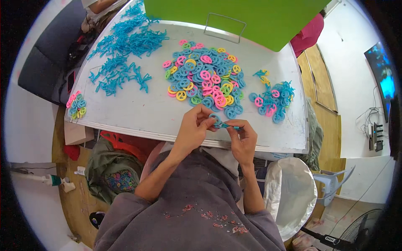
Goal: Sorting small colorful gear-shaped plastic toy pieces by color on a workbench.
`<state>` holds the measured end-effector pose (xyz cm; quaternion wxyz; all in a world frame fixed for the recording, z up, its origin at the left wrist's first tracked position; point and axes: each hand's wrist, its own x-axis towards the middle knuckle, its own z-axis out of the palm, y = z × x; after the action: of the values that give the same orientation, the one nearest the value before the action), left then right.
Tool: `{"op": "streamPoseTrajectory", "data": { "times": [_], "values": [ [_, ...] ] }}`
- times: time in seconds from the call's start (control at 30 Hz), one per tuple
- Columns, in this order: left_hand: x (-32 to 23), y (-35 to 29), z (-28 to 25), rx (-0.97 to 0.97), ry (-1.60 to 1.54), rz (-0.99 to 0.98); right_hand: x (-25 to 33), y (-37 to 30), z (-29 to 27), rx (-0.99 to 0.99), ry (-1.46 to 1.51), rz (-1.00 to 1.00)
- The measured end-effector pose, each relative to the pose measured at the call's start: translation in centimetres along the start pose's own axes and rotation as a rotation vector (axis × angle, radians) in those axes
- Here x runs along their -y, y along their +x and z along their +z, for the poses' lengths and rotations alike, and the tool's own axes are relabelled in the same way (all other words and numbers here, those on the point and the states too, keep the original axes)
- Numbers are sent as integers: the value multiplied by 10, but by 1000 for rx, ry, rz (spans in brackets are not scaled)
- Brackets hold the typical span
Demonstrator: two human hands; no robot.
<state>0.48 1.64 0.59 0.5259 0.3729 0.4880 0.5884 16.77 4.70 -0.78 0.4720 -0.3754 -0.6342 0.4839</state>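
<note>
Near the table's front edge, my left hand (193, 129) pinches a blue plastic wheel (215, 119) between thumb and fingers. My right hand (244, 141) grips a blue forked plastic piece (230, 126), whose tip meets the wheel. Just beyond both hands spreads a heap of wheels (205, 75) in blue, pink, yellow and green. A large scatter of blue forked pieces (138, 40) lies at the far left. Off to the right is a smaller pile of wheels joined to blue pieces (274, 101).
The white table (138, 113) carries a few wheels (77, 105) at its left corner. A green panel (234, 19) with a wire stand (226, 27) rises behind. Below are a sack of wheels (115, 173) at left and a silvery bag (290, 192) at right. Two other people are partly visible.
</note>
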Motion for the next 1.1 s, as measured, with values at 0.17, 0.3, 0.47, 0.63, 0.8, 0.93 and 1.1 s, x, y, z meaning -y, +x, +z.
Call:
{"op": "streamPoseTrajectory", "data": {
  "times": [0.17,0.3,0.47,0.63,0.8,0.93,1.1],
  "values": [
    [-2,-3,1,-30,98,35,1,0,0,28,-14,141],
    [10,-7,6,-85,241,144,-3,1,3,-23,14,138],
    [7,-8,11,-101,150,136,-6,-3,6,-125,12,138],
    [11,-12,16,-177,225,213,-3,-3,15,-145,138,233],
    [22,-10,15,-235,294,360,-5,-1,14,-81,207,308],
    [15,-12,20,-237,329,469,-12,-1,19,-192,161,257],
    [12,-13,12,-194,208,275,3,1,24,-225,-38,216]
  ]
}}
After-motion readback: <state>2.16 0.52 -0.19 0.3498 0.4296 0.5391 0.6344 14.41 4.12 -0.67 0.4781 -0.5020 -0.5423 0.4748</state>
